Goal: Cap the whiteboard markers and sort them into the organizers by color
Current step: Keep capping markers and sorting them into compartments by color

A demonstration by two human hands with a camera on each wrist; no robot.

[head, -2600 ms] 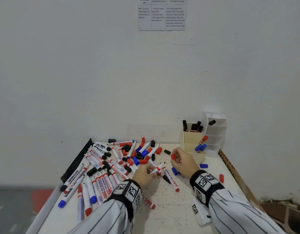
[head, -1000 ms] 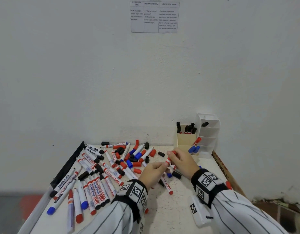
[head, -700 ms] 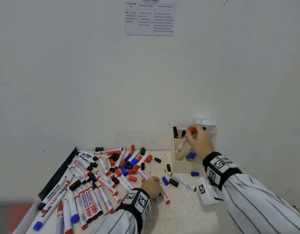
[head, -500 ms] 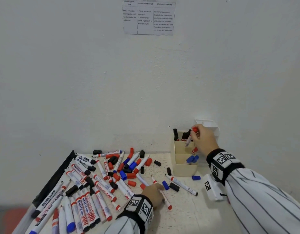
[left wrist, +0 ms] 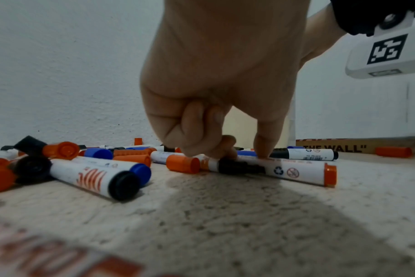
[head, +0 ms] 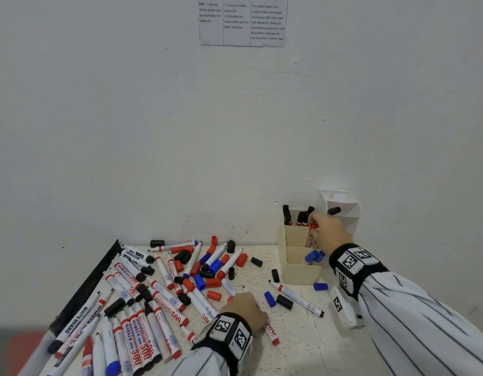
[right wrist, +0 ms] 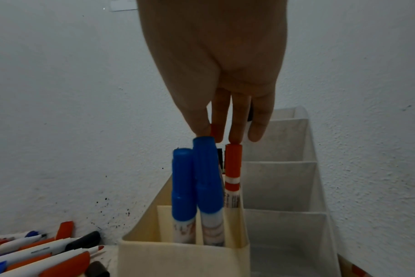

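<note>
My right hand reaches over the cream organizer at the back right. Thumb and index finger pinch the cap of a red marker standing in the middle compartment. In the right wrist view, the right hand has its middle fingertip on the cap of a second red marker, behind two blue markers in the front compartment. Black markers fill the back one. My left hand grips an uncapped red marker lying on the table.
A pile of markers and loose caps covers the table's left half, bounded by a black strip. A white tiered organizer holds one black marker. An uncapped marker, a blue cap and a black cap lie near the cream organizer.
The cap went onto the red marker, and my right hand carried it from the table's middle into the organizer. My left hand dropped onto another red marker on the table.
</note>
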